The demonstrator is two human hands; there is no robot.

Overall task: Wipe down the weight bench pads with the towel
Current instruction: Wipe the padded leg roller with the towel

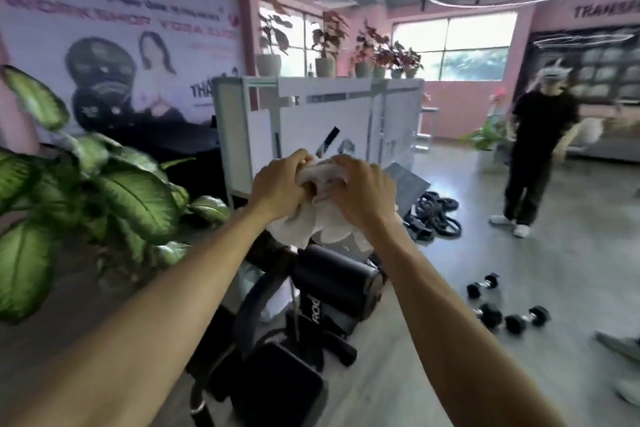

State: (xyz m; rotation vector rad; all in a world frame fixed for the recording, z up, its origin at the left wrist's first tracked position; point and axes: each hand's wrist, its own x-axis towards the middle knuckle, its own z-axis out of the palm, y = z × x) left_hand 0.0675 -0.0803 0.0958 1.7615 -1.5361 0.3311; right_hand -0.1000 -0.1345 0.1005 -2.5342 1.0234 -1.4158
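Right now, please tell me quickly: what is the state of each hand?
Left hand: closed, gripping the white towel.
Right hand: closed on the same towel, held above the bench roller pad.

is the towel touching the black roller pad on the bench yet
Cannot tell. In the head view both hands, left hand and right hand, bunch the towel up; its hanging edge overlaps the roller pad, so no gap or contact shows plainly.

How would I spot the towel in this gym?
Find the black weight bench low in the middle. Just above it, the left hand and right hand bunch the towel between them. It is the only white, crumpled cloth among dark equipment.
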